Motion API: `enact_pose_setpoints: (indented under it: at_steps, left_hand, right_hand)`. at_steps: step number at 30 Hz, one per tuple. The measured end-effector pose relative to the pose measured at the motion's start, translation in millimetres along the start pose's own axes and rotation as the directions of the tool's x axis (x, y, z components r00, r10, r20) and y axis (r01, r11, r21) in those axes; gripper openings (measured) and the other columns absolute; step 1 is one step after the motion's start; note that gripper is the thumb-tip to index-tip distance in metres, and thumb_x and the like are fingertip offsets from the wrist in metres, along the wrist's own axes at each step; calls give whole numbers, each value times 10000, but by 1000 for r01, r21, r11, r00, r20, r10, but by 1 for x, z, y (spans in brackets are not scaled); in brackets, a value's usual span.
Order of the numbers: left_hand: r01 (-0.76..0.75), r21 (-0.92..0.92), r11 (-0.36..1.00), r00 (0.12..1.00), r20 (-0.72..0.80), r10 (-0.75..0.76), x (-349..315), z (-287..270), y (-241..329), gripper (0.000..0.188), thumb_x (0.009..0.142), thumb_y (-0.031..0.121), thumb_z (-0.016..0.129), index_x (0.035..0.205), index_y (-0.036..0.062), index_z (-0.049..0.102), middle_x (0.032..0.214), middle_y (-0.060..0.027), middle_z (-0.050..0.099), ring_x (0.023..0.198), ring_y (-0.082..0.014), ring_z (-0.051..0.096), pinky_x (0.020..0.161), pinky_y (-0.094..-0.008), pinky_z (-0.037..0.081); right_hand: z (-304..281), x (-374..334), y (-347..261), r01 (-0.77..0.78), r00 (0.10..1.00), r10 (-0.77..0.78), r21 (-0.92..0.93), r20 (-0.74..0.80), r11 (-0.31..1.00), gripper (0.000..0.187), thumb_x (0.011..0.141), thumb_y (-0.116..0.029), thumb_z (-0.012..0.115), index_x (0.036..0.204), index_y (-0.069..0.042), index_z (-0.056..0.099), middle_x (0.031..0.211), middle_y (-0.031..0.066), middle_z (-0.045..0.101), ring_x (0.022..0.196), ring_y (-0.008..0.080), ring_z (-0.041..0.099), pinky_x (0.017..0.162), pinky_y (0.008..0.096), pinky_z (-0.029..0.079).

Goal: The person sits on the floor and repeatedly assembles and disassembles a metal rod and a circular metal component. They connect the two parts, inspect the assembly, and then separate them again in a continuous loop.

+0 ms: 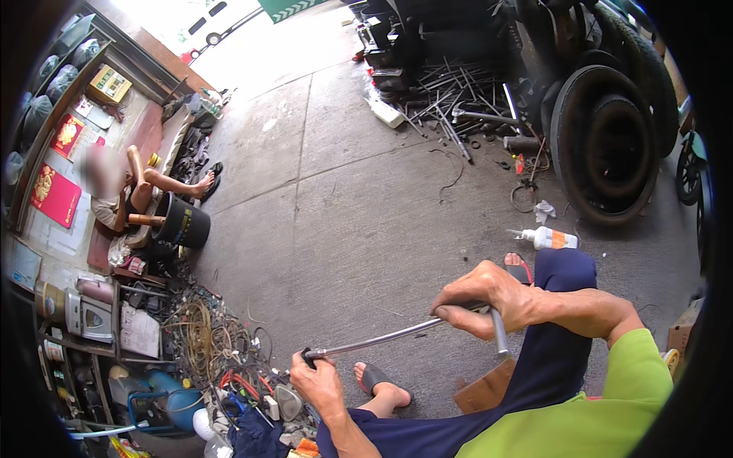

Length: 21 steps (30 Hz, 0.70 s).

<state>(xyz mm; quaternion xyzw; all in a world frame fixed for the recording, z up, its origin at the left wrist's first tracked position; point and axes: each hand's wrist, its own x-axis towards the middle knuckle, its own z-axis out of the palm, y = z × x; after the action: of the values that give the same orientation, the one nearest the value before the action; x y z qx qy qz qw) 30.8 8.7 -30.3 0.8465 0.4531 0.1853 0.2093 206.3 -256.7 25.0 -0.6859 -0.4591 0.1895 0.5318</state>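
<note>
A long, thin, silvery metal rod [389, 337] is held in front of me, sloping up from left to right. My left hand [319, 387] is closed on its lower left end, around a small black piece [308, 358]. At the other end my right hand [489, 298] is wrapped over the rod, fingers curled and thumb along it. A short grey metal bar [499, 333] sticks out below that hand; whether it is one piece with the rod is hidden by the fingers.
A white squeeze bottle [553, 238] lies near my right foot, and a brown wooden block [486, 385] beneath my leg. Tangled cables [200, 336] cover the left side. Metal rods [458, 99] and a large tyre [607, 145] stand ahead right. Another person sits left by a black bucket [185, 221].
</note>
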Motion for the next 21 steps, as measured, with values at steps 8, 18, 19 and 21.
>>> enact_pose_setpoints:
  at_steps: [8, 18, 19, 21]
  left_hand:
    - [45, -90, 995, 999, 15, -44, -3, -15, 15, 73, 724, 28, 560, 756, -37, 565, 633, -211, 625, 596, -365, 650, 595, -474, 486]
    - [10, 63, 998, 1000, -30, -8, -6, -18, -9, 187, 784, 81, 567, 941, -10, 609, 779, -264, 659, 793, -444, 656, 720, -527, 490]
    - [48, 85, 995, 999, -20, -46, -6, -23, -1, 221, 779, 74, 568, 977, -11, 617, 804, -264, 668, 803, -436, 663, 731, -523, 496]
    - [-5, 131, 991, 998, -56, 13, -3, -23, -8, 180, 774, 67, 563, 931, -10, 608, 764, -241, 666, 754, -429, 662, 717, -524, 496]
  right_hand:
    - [4, 4, 1, 10, 997, -19, -109, -79, 994, 121, 838, -9, 569, 888, 2, 678, 681, 108, 658, 573, 175, 642, 523, 289, 495]
    - [17, 0, -2, -79, 954, 111, -123, 278, 989, 256, 736, -67, 638, 960, 57, 652, 628, 139, 623, 535, 198, 646, 499, 297, 501]
    - [17, 0, 0, -67, 940, 101, -114, 327, 991, 264, 769, -37, 622, 1017, 52, 647, 648, 139, 637, 583, 208, 668, 507, 306, 512]
    - [22, -8, -1, -113, 940, 150, -135, 307, 984, 286, 765, -41, 650, 1039, 41, 643, 679, 140, 649, 585, 218, 663, 528, 309, 513]
